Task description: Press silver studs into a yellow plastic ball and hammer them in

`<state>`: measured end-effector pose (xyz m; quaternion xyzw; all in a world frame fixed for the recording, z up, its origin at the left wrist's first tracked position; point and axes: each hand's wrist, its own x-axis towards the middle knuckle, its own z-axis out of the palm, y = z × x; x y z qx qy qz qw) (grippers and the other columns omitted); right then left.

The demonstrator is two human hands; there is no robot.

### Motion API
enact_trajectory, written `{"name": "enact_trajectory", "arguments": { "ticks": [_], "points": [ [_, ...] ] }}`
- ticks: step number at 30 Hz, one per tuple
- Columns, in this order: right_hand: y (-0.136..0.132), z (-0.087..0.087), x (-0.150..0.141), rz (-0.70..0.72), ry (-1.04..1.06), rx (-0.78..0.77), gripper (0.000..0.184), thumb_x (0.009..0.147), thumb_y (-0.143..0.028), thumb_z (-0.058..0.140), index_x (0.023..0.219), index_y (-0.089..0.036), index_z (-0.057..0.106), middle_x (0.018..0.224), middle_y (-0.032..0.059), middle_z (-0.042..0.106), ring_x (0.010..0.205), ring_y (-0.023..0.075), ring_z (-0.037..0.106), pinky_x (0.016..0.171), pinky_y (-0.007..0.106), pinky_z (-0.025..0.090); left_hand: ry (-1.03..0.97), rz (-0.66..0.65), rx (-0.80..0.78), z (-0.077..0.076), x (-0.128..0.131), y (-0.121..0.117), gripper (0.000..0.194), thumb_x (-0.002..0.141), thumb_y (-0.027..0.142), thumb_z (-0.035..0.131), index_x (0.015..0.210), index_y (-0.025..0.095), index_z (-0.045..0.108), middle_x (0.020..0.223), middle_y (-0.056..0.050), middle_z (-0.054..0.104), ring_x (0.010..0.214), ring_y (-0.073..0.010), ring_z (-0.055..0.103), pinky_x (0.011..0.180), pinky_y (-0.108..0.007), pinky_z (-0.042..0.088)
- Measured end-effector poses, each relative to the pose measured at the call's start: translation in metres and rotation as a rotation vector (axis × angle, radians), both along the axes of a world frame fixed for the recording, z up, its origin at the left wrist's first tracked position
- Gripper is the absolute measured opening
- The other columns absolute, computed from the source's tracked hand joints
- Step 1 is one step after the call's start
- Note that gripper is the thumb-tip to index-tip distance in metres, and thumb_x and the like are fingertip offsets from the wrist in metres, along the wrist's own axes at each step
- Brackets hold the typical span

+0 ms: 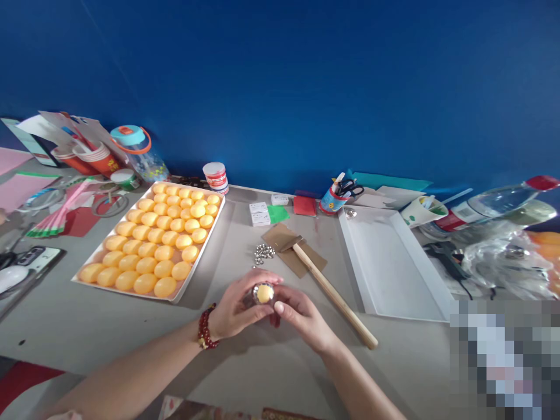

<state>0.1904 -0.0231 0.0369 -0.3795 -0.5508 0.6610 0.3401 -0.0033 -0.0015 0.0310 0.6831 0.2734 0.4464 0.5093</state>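
Note:
Between my two hands, above the table, is a small yellow ball with shiny silver pieces around its rim. My left hand, with a dark red bead bracelet at the wrist, closes round its left side. On the other side, the curled fingers and thumb of my right hand press against it. Something small and red shows under the fingers; I cannot make out what it is. Just beyond my hands lies a pile of small silver pieces. To its right, a wooden-handled hammer rests partly on brown sheets.
At left stands a white tray of yellow balls in rows. A shallow white tray sits at right. Small white boxes, a scissors cup and a white-lidded tub line the back. A glue gun and bottle are far right.

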Motion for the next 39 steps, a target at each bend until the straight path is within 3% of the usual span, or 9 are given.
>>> {"name": "enact_trajectory", "arguments": {
  "ticks": [2, 4, 6, 8, 12, 20, 25, 31, 39],
  "points": [
    [0.003, -0.002, 0.004, -0.131, -0.23, 0.205, 0.035, 0.096, -0.05, 0.054, 0.107, -0.018, 0.066, 0.09, 0.0074, 0.068, 0.08, 0.0204, 0.063, 0.07, 0.031, 0.052, -0.061, 0.179, -0.136, -0.003, -0.001, 0.003, 0.038, 0.09, 0.032, 0.064, 0.126, 0.021, 0.057, 0.116, -0.011, 0.066, 0.099, -0.0219, 0.064, 0.09, -0.036, 0.052],
    [0.008, -0.004, 0.008, -0.254, -0.477, 0.423, 0.025, 0.098, -0.039, 0.054, 0.108, -0.021, 0.067, 0.102, 0.0102, 0.069, 0.096, 0.0254, 0.063, 0.086, 0.039, 0.051, -0.139, 0.375, -0.277, -0.006, -0.001, 0.009, 0.041, 0.091, 0.033, 0.064, 0.129, 0.022, 0.053, 0.108, -0.007, 0.067, 0.086, -0.0167, 0.065, 0.084, -0.032, 0.054],
    [0.011, -0.006, 0.01, -0.288, -0.63, 0.583, 0.019, 0.098, -0.03, 0.052, 0.107, -0.022, 0.067, 0.109, 0.0111, 0.069, 0.107, 0.028, 0.061, 0.099, 0.048, 0.044, -0.141, 0.457, -0.351, -0.008, -0.002, 0.016, 0.04, 0.092, 0.037, 0.062, 0.127, 0.022, 0.052, 0.106, -0.006, 0.068, 0.082, -0.0151, 0.065, 0.081, -0.031, 0.054],
    [0.013, -0.009, 0.01, -0.262, -0.688, 0.654, 0.019, 0.098, -0.024, 0.051, 0.109, -0.022, 0.066, 0.113, 0.0111, 0.068, 0.108, 0.0276, 0.061, 0.102, 0.05, 0.042, -0.025, 0.449, -0.338, -0.009, -0.004, 0.022, 0.037, 0.092, 0.039, 0.061, 0.123, 0.02, 0.054, 0.107, -0.007, 0.069, 0.09, -0.0179, 0.066, 0.084, -0.031, 0.053],
    [0.012, -0.014, 0.007, -0.222, -0.74, 0.701, 0.019, 0.098, -0.02, 0.049, 0.111, -0.022, 0.064, 0.115, 0.0112, 0.067, 0.106, 0.0262, 0.063, 0.099, 0.047, 0.046, 0.208, 0.431, -0.252, -0.008, -0.007, 0.025, 0.033, 0.094, 0.042, 0.058, 0.118, 0.02, 0.056, 0.106, -0.008, 0.071, 0.086, -0.0203, 0.068, 0.078, -0.03, 0.053],
    [0.012, -0.017, 0.007, -0.205, -0.785, 0.748, 0.022, 0.096, -0.016, 0.047, 0.112, -0.019, 0.062, 0.117, 0.0123, 0.067, 0.107, 0.0271, 0.063, 0.096, 0.047, 0.048, 0.353, 0.293, -0.177, -0.008, -0.003, 0.014, 0.028, 0.097, 0.039, 0.051, 0.117, 0.02, 0.056, 0.111, -0.011, 0.07, 0.104, -0.0261, 0.066, 0.093, -0.038, 0.049],
    [0.013, -0.019, 0.008, -0.197, -0.828, 0.743, 0.021, 0.089, -0.009, 0.051, 0.103, -0.019, 0.063, 0.107, 0.0112, 0.069, 0.099, 0.028, 0.063, 0.09, 0.045, 0.05, 0.179, 0.218, -0.219, -0.007, 0.001, 0.009, 0.029, 0.1, 0.04, 0.045, 0.118, 0.019, 0.054, 0.121, -0.012, 0.065, 0.101, -0.0237, 0.067, 0.091, -0.035, 0.05],
    [0.013, -0.022, 0.009, -0.196, -0.881, 0.713, 0.031, 0.078, -0.003, 0.056, 0.105, -0.018, 0.06, 0.108, 0.0115, 0.067, 0.1, 0.0296, 0.06, 0.09, 0.045, 0.049, 0.089, 0.317, -0.26, -0.008, 0.0, 0.012, 0.03, 0.098, 0.042, 0.05, 0.113, 0.018, 0.057, 0.109, -0.008, 0.063, 0.088, -0.0192, 0.062, 0.083, -0.03, 0.049],
    [0.016, -0.018, 0.019, -0.203, -0.914, 0.662, 0.018, 0.084, -0.007, 0.058, 0.094, -0.02, 0.063, 0.099, 0.0082, 0.067, 0.093, 0.0272, 0.061, 0.084, 0.04, 0.048, 0.032, 0.234, -0.39, -0.006, 0.0, 0.01, 0.035, 0.092, 0.039, 0.06, 0.122, 0.02, 0.056, 0.096, -0.003, 0.06, 0.078, -0.0143, 0.057, 0.073, -0.026, 0.049]
  ]
}}
